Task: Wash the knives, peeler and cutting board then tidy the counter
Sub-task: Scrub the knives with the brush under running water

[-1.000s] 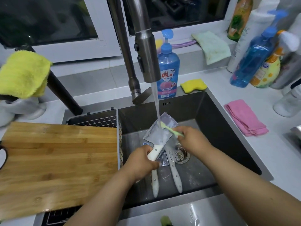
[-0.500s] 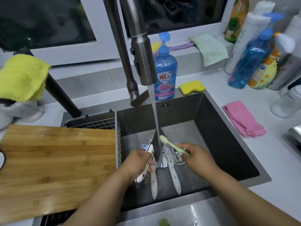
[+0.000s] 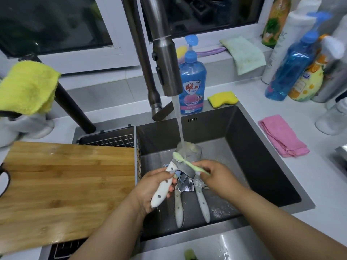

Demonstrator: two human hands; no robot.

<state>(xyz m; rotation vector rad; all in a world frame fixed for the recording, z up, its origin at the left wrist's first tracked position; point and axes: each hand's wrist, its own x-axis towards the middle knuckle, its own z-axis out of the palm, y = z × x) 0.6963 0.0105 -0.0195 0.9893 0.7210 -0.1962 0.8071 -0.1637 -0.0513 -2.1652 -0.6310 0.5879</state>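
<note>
Bamboo cutting board (image 3: pixel 65 188) lies over the drain rack left of the basin, and I see it dry-looking apart from a few drops. Beside it the steel sink (image 3: pixel 262 166) takes a running stream from the faucet (image 3: pixel 165 53). My left hand (image 3: pixel 154 186) is wrapped round the white handle of a cleaver (image 3: pixel 187 156), its blade tilted up under the water. My right hand (image 3: pixel 216 175) pinches a green toothbrush (image 3: pixel 189 164), bristles against the blade. Two more white-handled knives (image 3: pixel 201 201) lie on the sink floor below, with a blue peeler (image 3: pixel 181 176) partly hidden between my hands.
</note>
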